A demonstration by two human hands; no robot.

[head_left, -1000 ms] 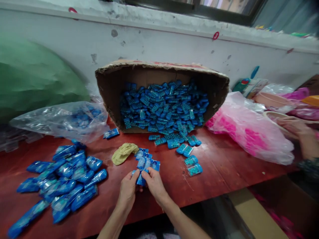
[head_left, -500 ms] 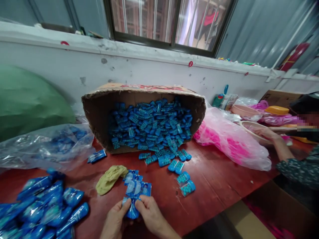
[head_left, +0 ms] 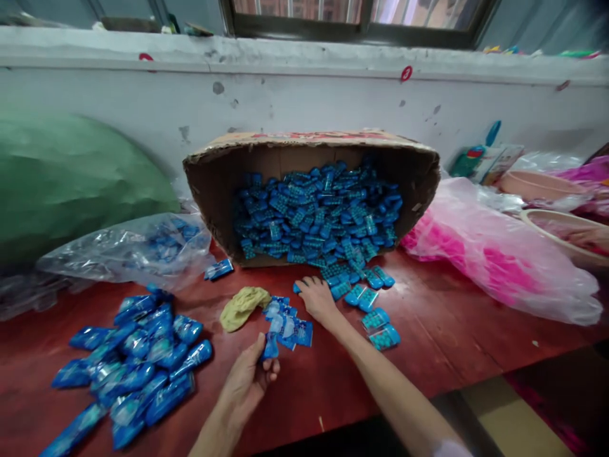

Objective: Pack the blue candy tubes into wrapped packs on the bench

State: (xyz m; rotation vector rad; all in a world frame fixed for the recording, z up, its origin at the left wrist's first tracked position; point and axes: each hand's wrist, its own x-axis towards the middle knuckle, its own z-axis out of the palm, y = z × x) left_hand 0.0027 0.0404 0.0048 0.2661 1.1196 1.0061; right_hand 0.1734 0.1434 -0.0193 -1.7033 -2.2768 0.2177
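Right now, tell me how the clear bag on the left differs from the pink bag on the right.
The clear bag is see-through and shows blue packets inside; the pink bag is tinted, with blurred pink contents. The clear bag lies left of the cardboard box, near the pile of filled packs; the pink bag lies right of the box. The pink bag looks fuller. Both are thin crumpled plastic resting on the red table.

- Red wooden table, bearing the items below.
- Cardboard box, lying on its side beyond the right fingers, spilling blue capsule packs just beside those fingers.
- Yellow cloth, lying just beyond the left fingers.
- Filled blue sachets, piling up left of the left fingers.
- Clear bag and pink bag, flanking the box.
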